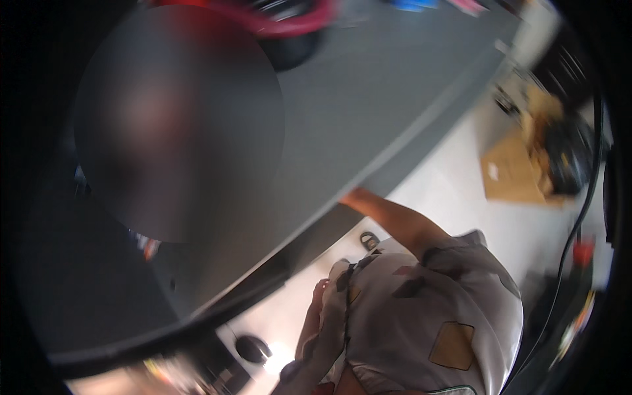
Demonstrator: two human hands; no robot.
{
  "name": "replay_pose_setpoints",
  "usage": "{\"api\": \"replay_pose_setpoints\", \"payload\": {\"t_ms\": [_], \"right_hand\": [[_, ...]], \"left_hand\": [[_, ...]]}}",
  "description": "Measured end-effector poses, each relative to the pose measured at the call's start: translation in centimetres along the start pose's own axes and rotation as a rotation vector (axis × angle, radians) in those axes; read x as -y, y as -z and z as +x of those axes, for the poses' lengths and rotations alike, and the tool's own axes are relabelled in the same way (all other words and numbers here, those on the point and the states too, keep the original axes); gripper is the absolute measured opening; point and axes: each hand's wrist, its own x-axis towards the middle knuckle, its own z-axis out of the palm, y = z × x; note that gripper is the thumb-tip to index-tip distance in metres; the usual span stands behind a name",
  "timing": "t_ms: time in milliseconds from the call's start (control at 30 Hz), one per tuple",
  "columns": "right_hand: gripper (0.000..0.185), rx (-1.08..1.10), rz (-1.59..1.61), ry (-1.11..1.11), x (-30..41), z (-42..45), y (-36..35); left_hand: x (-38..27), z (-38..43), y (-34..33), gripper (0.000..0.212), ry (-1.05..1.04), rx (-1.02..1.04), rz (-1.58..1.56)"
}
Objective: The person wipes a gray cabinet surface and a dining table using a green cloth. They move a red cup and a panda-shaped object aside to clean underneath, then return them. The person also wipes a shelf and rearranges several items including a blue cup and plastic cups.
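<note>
My right forearm reaches out from a loose patterned shirt to the near edge of a long grey table. At that edge is my right hand, blurred and partly cut off from sight, so its fingers do not show clearly. My left hand hangs low beside the shirt front, away from the tabletop. Only a small blurred part of it shows, and nothing can be made out in it. Below the table edge, a dark sandal shows on the pale floor.
A pink-rimmed container and a blue item sit on the table's far part. A blurred round patch covers its left side. On the floor at right are a cardboard box and a black plastic bag. A dark cable runs down the right.
</note>
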Motion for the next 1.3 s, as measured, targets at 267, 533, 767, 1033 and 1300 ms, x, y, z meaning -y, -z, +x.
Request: {"api": "replay_pose_setpoints", "payload": {"t_ms": [267, 533, 767, 1033, 1300], "right_hand": [[0.04, -0.352, 0.061, -0.103, -1.0, -10.6, -3.9], [0.031, -0.188, 0.078, -0.53, 8.8, -36.4, -11.1], [0.027, 0.071, 0.355, -1.411, 17.7, -52.9, -17.1], [0.026, -0.022, 0.424, -1.618, 24.1, -65.6, -20.8], [0.038, -0.463, 0.493, -1.58, 30.4, -77.6, -23.1]], "left_hand": [[-0.2, 4.1, 6.0, 0.026, 0.202, 0.49, -0.024], [1.5, 5.1, 5.7, 0.029, 0.202, 0.745, 0.052], [1.5, 3.4, 5.7, 0.032, 0.205, 0.895, 0.141], [-1.4, 5.8, -0.2, 0.037, 0.204, 0.837, 0.358], [-4.9, -8.3, -13.1, 0.027, -0.328, 1.134, 0.891]]}}
